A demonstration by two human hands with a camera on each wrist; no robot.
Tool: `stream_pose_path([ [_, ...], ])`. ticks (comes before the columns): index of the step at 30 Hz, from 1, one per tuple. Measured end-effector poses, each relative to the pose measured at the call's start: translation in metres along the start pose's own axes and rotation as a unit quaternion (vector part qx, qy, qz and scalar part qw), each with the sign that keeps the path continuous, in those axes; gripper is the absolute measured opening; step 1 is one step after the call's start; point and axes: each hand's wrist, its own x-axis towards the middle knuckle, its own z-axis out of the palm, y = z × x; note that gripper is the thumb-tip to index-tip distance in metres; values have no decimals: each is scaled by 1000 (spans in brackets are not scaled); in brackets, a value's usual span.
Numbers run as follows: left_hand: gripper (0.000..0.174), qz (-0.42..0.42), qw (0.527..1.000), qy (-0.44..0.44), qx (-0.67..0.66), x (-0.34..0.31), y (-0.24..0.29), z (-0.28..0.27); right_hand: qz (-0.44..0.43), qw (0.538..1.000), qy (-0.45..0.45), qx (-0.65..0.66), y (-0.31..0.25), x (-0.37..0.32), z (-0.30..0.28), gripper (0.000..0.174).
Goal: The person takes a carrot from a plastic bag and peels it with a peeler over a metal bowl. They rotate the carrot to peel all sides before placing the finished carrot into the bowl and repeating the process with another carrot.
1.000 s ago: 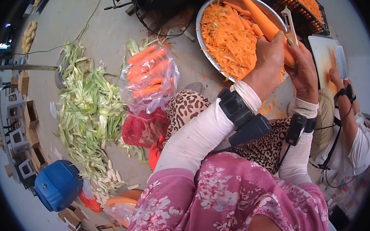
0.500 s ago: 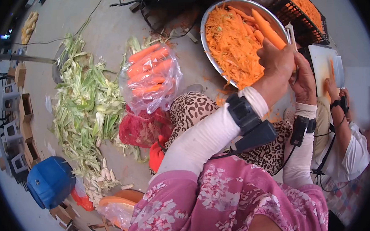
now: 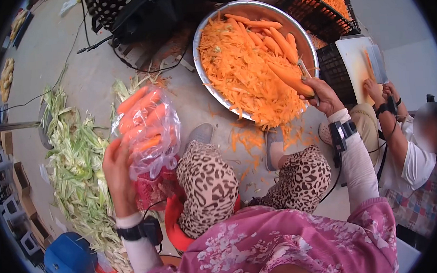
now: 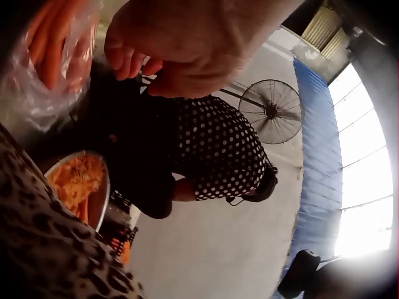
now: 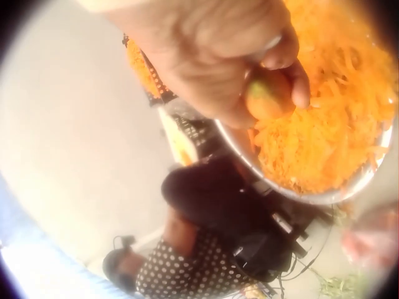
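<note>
My right hand (image 3: 324, 97) grips a thick carrot (image 3: 287, 77) together with a peeler (image 3: 304, 70), over the near right rim of a metal basin (image 3: 197, 62). In the right wrist view the carrot's greenish stem end (image 5: 267, 93) shows between thumb and fingers. Carrot peelings (image 3: 234, 70) fill much of the basin, and several whole carrots (image 3: 271, 43) lie at its far right. My left hand (image 3: 118, 170), fingers loosely bent, is at the left side of a clear plastic bag (image 3: 155, 160) of carrots. The left wrist view shows nothing in this hand (image 4: 193, 43).
Corn husks (image 3: 75, 168) are heaped on the floor at left, and a red mesh bag (image 3: 154, 190) lies by my knee. At right, someone handles a cleaver (image 3: 376, 63) over a white cutting board (image 3: 348, 53). A black crate (image 3: 316, 10) of shredded carrot stands behind.
My left hand has left the carrot and moved across to the bag at left. My right hand keeps the carrot and peeler, now lower over the basin's edge. The view has shifted.
</note>
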Motion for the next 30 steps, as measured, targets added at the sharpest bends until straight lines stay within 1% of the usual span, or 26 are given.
stream_pose_path([
  [1,45,62,995,47,61,9,-29,-22,-4,1000,10,-18,-4,11,-4,30],
  [2,51,113,982,59,141,21,-58,-44,-7,999,19,-38,-9,23,-7,31],
  [3,62,155,959,82,222,21,-70,-54,-19,998,17,-49,-19,33,-9,33],
  [4,62,153,960,81,222,21,-74,-57,-30,996,33,-74,-30,46,-14,31],
  [5,67,186,916,97,341,21,-76,-59,-61,994,49,-76,-38,62,-20,30],
  [6,73,214,858,109,455,20,-74,-57,-89,991,65,-79,-47,77,-28,30],
  [7,78,200,859,87,464,22,-70,-52,-109,985,104,-86,-54,87,-32,30],
  [8,78,195,860,82,465,27,-74,-47,-129,977,142,-94,-60,96,-36,29],
  [9,77,210,840,78,494,33,-77,-45,-162,967,179,-81,-56,108,-47,28],
  [10,75,223,819,77,523,38,-80,-43,-164,965,185,-81,-47,132,-76,25],
  [11,60,253,808,85,525,39,-78,-38,-168,964,200,-57,-40,136,-75,23],
  [12,60,244,807,85,531,44,-82,-42,-171,961,215,-33,-31,136,-73,21],
  [13,50,258,841,64,471,50,-88,-47,-173,959,216,-57,-22,135,-65,18],
  [14,40,270,872,45,406,54,-91,-48,-151,959,202,-126,-15,131,-59,19],
  [15,19,305,879,66,362,54,-85,-38,-153,963,175,-132,-8,126,-45,20],
  [16,19,294,879,79,367,56,-85,-32,-156,968,142,-137,-1,123,-28,21],
  [18,13,203,943,97,247,59,-83,-33,-151,964,84,-201,-2,98,25,22],
  [19,14,201,943,101,246,60,-77,-33,-179,963,26,-198,0,87,51,24],
  [20,16,200,943,104,244,62,-71,-32,-169,951,-54,-254,-5,78,72,25],
  [22,17,217,953,124,169,70,-67,-32,-162,933,-123,-296,-13,54,129,23],
  [23,17,213,953,133,172,69,-62,-30,-180,918,-156,-316,-20,41,161,22],
  [24,19,210,957,138,143,69,-53,-28,-199,901,-186,-337,-22,30,191,21],
  [25,21,208,961,141,112,68,-45,-25,-248,881,-234,-327,-14,32,213,22],
  [26,21,207,961,145,112,67,-39,-22,-297,857,-279,-316,-7,36,233,23],
  [28,21,220,961,150,73,67,-30,-19,-353,823,-309,-320,3,30,277,28],
  [30,21,212,963,143,85,69,-29,-24,-432,784,-291,-339,14,23,308,32],
])
